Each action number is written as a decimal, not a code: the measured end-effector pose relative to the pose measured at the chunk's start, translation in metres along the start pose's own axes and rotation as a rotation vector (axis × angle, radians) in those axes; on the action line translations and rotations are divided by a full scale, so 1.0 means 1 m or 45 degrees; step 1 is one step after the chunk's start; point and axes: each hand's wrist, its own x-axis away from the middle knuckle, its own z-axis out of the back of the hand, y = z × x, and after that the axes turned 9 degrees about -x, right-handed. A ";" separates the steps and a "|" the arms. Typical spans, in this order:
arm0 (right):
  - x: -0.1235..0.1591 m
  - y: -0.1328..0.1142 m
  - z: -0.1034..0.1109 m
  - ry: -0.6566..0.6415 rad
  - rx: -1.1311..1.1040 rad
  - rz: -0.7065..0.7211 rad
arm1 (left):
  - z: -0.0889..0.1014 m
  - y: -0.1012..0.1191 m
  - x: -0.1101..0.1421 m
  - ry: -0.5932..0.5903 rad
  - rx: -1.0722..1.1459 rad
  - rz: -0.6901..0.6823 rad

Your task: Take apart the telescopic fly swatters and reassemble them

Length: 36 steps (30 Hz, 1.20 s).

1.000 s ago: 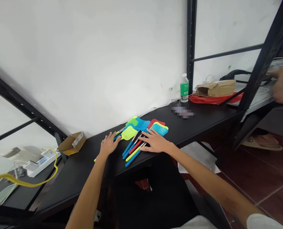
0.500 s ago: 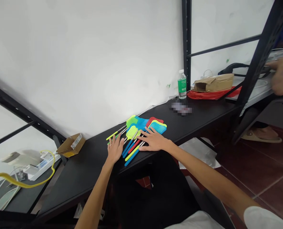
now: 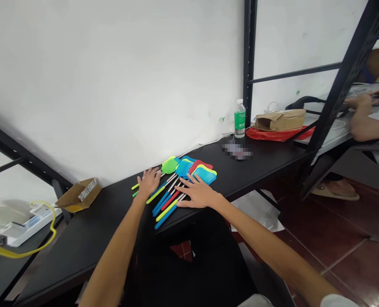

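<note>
Several fly swatters lie fanned and overlapping on the black table, their mesh heads toward the wall and their coloured handles toward me. My left hand [image 3: 149,182] rests over the shafts of the green swatter [image 3: 170,165] and its neighbour, fingers apart. My right hand [image 3: 199,192] lies flat with spread fingers on the shafts below the light blue swatter [image 3: 205,173]. A red swatter [image 3: 199,165] shows between blue and yellow-green heads. Between my hands, blue, red and yellow-green handles run side by side. Neither hand is closed around a handle.
An open cardboard box [image 3: 78,195] sits on the left of the table [image 3: 109,217]. On the right stand a water bottle [image 3: 239,119] and a torn carton [image 3: 280,120] on red plastic [image 3: 272,134]. Black shelf posts flank the table; another person's arm [image 3: 362,119] is at far right.
My left hand has moved forward onto the green swatters' shafts. A yellow-green head in the middle has given way to a blue one. My right hand stays flat, and the view has shifted right.
</note>
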 end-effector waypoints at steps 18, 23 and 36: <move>0.008 -0.030 0.018 0.411 0.204 -0.355 | 0.028 0.014 0.099 -0.149 -0.105 -0.255; 0.019 -0.042 0.043 0.080 0.124 -0.617 | 0.043 0.023 0.111 -0.188 0.059 -0.249; -0.015 -0.007 -0.010 0.014 0.001 -0.444 | 0.029 0.055 0.144 0.073 0.127 -0.536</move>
